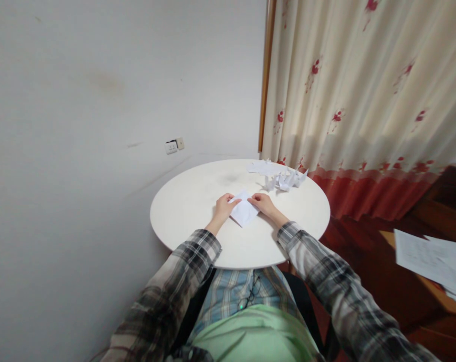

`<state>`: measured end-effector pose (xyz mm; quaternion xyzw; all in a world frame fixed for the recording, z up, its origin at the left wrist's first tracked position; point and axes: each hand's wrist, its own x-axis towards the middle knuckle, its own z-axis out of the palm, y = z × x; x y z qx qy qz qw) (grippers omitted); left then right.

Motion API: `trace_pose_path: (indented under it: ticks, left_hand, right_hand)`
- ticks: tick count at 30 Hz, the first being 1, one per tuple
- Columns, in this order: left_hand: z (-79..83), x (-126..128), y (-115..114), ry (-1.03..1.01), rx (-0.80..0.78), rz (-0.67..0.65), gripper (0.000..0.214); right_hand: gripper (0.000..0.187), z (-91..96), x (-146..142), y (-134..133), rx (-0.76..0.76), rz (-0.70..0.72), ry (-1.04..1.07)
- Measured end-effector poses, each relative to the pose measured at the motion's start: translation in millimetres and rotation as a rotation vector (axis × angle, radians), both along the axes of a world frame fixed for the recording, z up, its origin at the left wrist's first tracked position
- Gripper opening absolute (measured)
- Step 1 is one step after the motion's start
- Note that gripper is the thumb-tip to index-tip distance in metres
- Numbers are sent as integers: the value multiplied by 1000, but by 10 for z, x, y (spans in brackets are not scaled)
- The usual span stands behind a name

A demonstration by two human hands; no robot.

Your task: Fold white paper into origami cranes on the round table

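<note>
A sheet of white paper (244, 213), folded to a diamond shape, lies on the round white table (190, 211) with one corner toward me. My left hand (225, 206) pinches its left edge, thumb on top. On the opposite edge, my right hand (263, 202) grips the paper in the same way, thumb and fingers closed. The fingers hide parts of the paper's side corners. Beyond my right hand stand several folded white paper figures (284, 181), grouped close together.
Flat white papers (263, 167) lie at the table's far edge. A wall with a socket (171, 147) is to the left, a flowered curtain (344, 100) behind on the right. Printed sheets (431, 259) rest on wooden furniture at right.
</note>
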<state>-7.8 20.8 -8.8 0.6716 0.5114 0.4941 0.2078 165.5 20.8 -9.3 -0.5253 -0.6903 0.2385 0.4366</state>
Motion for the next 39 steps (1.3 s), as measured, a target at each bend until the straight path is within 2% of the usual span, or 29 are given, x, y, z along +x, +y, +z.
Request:
trace_pose_path:
  ticks: [9,18,23,28,33,39]
  left_hand:
    - [-104,-16,149,-234,-53,60,32]
    - [-77,1,108,-297,-98,-41,33]
    - [-65,2,68,-277,-202,-176,35]
    - [-66,-6,58,-245,-216,-161,34]
    - [-30,0,24,-250,-214,-146,34]
    - [34,0,-31,-287,-284,-197,33]
  right_hand:
    - [24,40,-4,-10,46,-21,128]
    - [22,56,8,3,-5,-15,229]
    - [23,23,18,-3,-64,84,234]
    - [26,-7,6,-20,-147,186,258]
    - [28,7,3,-19,-192,226,304]
    - [27,50,-11,-79,-258,296,390]
